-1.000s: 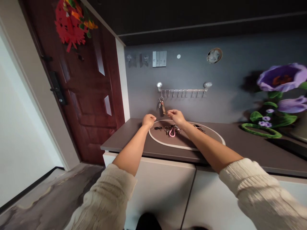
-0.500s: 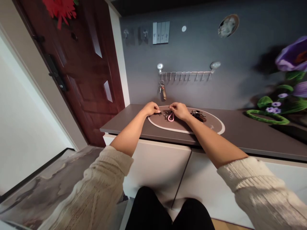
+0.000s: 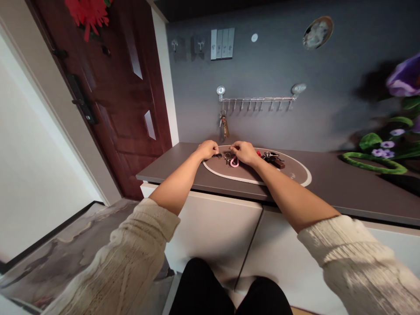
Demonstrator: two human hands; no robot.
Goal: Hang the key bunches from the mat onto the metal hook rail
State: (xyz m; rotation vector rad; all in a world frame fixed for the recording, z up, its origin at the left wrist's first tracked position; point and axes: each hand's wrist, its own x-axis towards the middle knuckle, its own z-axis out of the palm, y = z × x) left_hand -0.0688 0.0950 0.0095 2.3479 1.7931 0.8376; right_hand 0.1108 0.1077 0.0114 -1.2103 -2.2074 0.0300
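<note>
My left hand (image 3: 207, 149) rests curled at the left end of an oval brown mat (image 3: 295, 175), its fingers closed on a small dark key (image 3: 217, 155). My right hand (image 3: 243, 152) is closed over a key bunch with a pink loop (image 3: 234, 162) near the mat's middle. Another key bunch with a brown fob (image 3: 274, 158) lies on the mat just right of that hand. Above, one set of keys with a brown tag (image 3: 224, 125) hangs from the left end of a metal hook rail (image 3: 259, 99) on the grey wall.
The mat lies on a dark countertop (image 3: 344, 188) over white cabinet doors (image 3: 210, 232). A dark red door (image 3: 114, 100) stands at the left. Purple artificial flowers with green leaves (image 3: 387, 144) sit at the right. Light switches (image 3: 222, 43) are high on the wall.
Both hands came down from near the hanging keys onto the mat. The right hand now covers the pink-loop bunch, and the left has closed on the dark key.
</note>
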